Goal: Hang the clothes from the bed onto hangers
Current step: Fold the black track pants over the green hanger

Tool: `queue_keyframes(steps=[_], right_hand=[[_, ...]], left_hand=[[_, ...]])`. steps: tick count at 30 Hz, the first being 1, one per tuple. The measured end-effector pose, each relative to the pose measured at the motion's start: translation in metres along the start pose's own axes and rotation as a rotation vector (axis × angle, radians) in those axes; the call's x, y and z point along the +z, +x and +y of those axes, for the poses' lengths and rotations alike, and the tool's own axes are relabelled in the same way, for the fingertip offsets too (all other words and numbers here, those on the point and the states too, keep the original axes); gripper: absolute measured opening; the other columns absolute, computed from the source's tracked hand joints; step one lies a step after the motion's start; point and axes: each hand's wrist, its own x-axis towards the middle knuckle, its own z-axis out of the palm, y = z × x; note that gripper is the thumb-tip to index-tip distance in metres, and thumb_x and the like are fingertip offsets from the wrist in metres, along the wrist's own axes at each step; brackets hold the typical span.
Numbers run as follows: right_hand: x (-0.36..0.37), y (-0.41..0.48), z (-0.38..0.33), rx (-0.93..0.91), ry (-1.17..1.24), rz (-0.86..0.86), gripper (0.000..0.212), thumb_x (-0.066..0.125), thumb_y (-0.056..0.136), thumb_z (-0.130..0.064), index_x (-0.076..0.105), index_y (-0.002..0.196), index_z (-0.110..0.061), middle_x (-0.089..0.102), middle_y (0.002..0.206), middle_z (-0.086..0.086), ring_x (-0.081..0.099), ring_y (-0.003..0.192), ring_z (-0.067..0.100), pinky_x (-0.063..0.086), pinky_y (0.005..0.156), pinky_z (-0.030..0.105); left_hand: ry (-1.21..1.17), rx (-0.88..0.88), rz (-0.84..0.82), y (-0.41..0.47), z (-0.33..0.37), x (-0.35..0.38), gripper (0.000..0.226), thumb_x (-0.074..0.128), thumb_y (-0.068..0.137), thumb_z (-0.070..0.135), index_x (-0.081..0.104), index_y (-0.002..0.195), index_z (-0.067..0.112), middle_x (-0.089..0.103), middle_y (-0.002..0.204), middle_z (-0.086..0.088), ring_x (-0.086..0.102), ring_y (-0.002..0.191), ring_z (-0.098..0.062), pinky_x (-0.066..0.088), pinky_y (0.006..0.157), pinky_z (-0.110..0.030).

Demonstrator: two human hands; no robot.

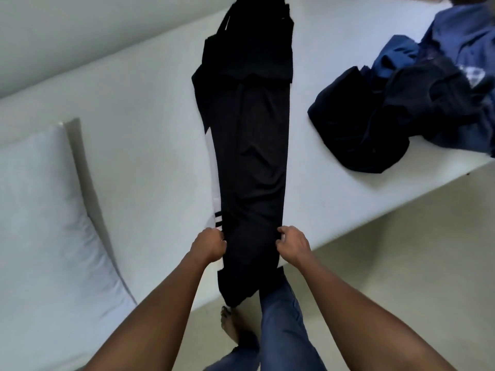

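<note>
Here, black garment (pixel 251 156): spread long and narrow across the bed, running from the far side of the mattress to the near edge. Its near end hangs over that edge toward the floor.
Garment detail: a white panel (pixel 215 199) with dark stripes shows along the left edge. The far end lies in darker, layered folds, and what kind of garment it is cannot be told for certain.
Left hand (pixel 210 245): fingers curled, pinching the garment's left edge close to the near side of the bed.
Right hand (pixel 293 246): fingers curled, gripping the garment's right edge directly opposite the left hand. The cloth is stretched flat between the two hands.
Bed (pixel 150 129): covered in plain white, it carries the black garment across its middle.
Pile of clothes (pixel 401 108): dark navy and blue pieces lie crumpled together on the right part of the bed, near its edge and apart from the black garment.
Pillow (pixel 45 210): white, at the left, well apart from the garment.
Legs (pixel 284 330): in blue jeans, standing at the bedside below the hands, one leg touching the hanging end.
Bare foot (pixel 230 325): on the floor just beneath the garment's hanging end.
Floor (pixel 388 263): pale beige, beside the bed.
</note>
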Motion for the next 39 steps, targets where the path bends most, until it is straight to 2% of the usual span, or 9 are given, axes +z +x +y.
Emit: queue_keyframes(steps=[2, 5, 13, 18, 20, 24, 27, 31, 39], right_hand=[[-0.008, -0.028, -0.003, -0.035, -0.019, 0.002, 0.051, 0.06, 0.097, -0.02, 0.056, 0.147, -0.016, 0.058, 0.142, 0.01, 0.058, 0.128, 0.03, 0.049, 0.104, 0.038], [-0.03, -0.075, -0.014, -0.08, 0.017, 0.088, 0.049, 0.061, 0.095, -0.024, 0.057, 0.143, -0.015, 0.06, 0.136, 0.011, 0.059, 0.122, 0.03, 0.048, 0.095, 0.036], [-0.102, -0.209, 0.001, -0.185, -0.085, 0.223, 0.04, 0.057, 0.097, -0.029, 0.056, 0.136, -0.021, 0.044, 0.141, 0.004, 0.058, 0.099, 0.022, 0.046, 0.081, 0.033], [-0.162, -0.243, 0.042, -0.208, -0.117, 0.282, 0.038, 0.057, 0.098, -0.029, 0.056, 0.135, -0.02, 0.041, 0.144, 0.006, 0.059, 0.114, 0.028, 0.049, 0.091, 0.036], [-0.188, -0.244, 0.064, -0.202, -0.117, 0.29, 0.038, 0.056, 0.098, -0.027, 0.056, 0.135, -0.019, 0.04, 0.144, 0.006, 0.056, 0.119, 0.029, 0.049, 0.094, 0.036], [-0.259, -0.233, 0.115, -0.164, -0.058, 0.291, 0.041, 0.057, 0.097, -0.028, 0.057, 0.136, -0.018, 0.038, 0.143, 0.008, 0.057, 0.119, 0.03, 0.051, 0.097, 0.038], [-0.319, -0.226, 0.141, -0.167, -0.052, 0.317, 0.041, 0.058, 0.096, -0.027, 0.058, 0.136, -0.017, 0.039, 0.143, 0.012, 0.057, 0.12, 0.033, 0.05, 0.101, 0.04], [-0.406, -0.216, 0.163, -0.178, -0.064, 0.374, 0.04, 0.058, 0.098, -0.028, 0.058, 0.136, -0.017, 0.038, 0.146, 0.013, 0.058, 0.12, 0.035, 0.05, 0.102, 0.042], [-0.524, -0.155, 0.18, -0.178, -0.137, 0.398, 0.033, 0.06, 0.1, -0.034, 0.058, 0.13, -0.02, 0.037, 0.149, 0.011, 0.056, 0.119, 0.035, 0.05, 0.099, 0.042]], left_hand=[[0.085, 0.021, -0.024, -0.032, 0.004, -0.008, 0.031, 0.05, 0.102, 0.026, 0.071, 0.12, 0.011, 0.068, 0.125, -0.01, 0.061, 0.116, -0.03, 0.051, 0.092, -0.035], [0.1, 0.058, 0.091, -0.082, 0.017, -0.026, 0.033, 0.052, 0.102, 0.025, 0.068, 0.127, 0.013, 0.066, 0.13, -0.009, 0.06, 0.12, -0.029, 0.05, 0.093, -0.036], [0.13, 0.208, 0.239, -0.214, 0.106, -0.062, 0.024, 0.054, 0.1, 0.026, 0.071, 0.108, 0.012, 0.07, 0.108, -0.006, 0.066, 0.098, -0.026, 0.057, 0.086, -0.038], [0.181, 0.31, 0.292, -0.24, 0.193, -0.072, 0.025, 0.056, 0.1, 0.03, 0.07, 0.114, 0.015, 0.07, 0.114, -0.004, 0.065, 0.097, -0.022, 0.057, 0.085, -0.038], [0.198, 0.347, 0.301, -0.242, 0.232, -0.071, 0.032, 0.056, 0.1, 0.031, 0.066, 0.127, 0.018, 0.068, 0.12, -0.003, 0.065, 0.097, -0.019, 0.056, 0.084, -0.035], [0.285, 0.408, 0.32, -0.236, 0.334, -0.065, 0.046, 0.056, 0.102, 0.032, 0.051, 0.146, 0.022, 0.064, 0.132, -0.007, 0.065, 0.113, -0.024, 0.055, 0.096, -0.04], [0.348, 0.497, 0.372, -0.226, 0.409, -0.066, 0.045, 0.056, 0.101, 0.03, 0.052, 0.145, 0.02, 0.059, 0.141, -0.009, 0.058, 0.126, -0.027, 0.05, 0.101, -0.04], [0.347, 0.572, 0.434, -0.214, 0.493, -0.073, 0.043, 0.057, 0.098, 0.025, 0.057, 0.141, 0.019, 0.062, 0.136, -0.008, 0.058, 0.124, -0.029, 0.049, 0.095, -0.035], [0.414, 0.61, 0.395, -0.161, 0.562, -0.114, 0.045, 0.056, 0.1, 0.025, 0.053, 0.144, 0.019, 0.061, 0.133, -0.009, 0.059, 0.122, -0.03, 0.05, 0.093, -0.036]])
